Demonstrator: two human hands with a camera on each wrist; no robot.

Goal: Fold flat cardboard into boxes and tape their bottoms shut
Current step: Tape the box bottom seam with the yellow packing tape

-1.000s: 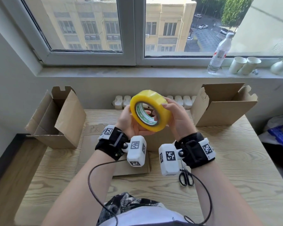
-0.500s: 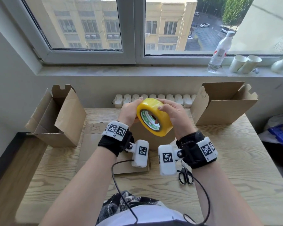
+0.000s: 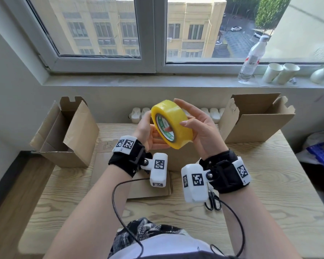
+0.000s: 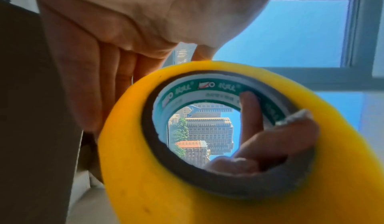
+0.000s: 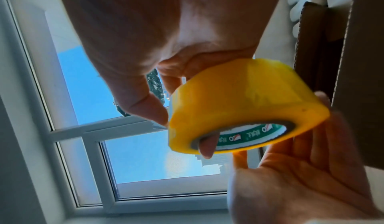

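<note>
I hold a yellow tape roll (image 3: pixel 173 118) in the air above the table, between both hands. My right hand (image 3: pixel 200 131) grips it: the thumb lies on the outer band and fingers reach round the far side, with a fingertip (image 4: pixel 250 112) showing inside the green-printed core. My left hand (image 3: pixel 148 133) lies with straight fingers (image 5: pixel 301 153) against the roll's near face and lower edge, its thumb beside the rim. Flat cardboard (image 3: pixel 110 165) lies on the table under my wrists. The roll (image 5: pixel 245 99) tilts with its core facing down-left.
An open folded box (image 3: pixel 64 131) lies on its side at the table's left edge, another (image 3: pixel 256 118) at the back right. Black scissors (image 3: pixel 212 200) lie below my right wrist. A bottle (image 3: pixel 252 57) and paper cups (image 3: pixel 281 72) stand on the windowsill. The wooden table (image 3: pixel 269 184) extends right.
The roll has been turned and tilted between my hands. My right hand rotated palm-inward with the thumb now on the outer band; my left hand opened flat against the roll.
</note>
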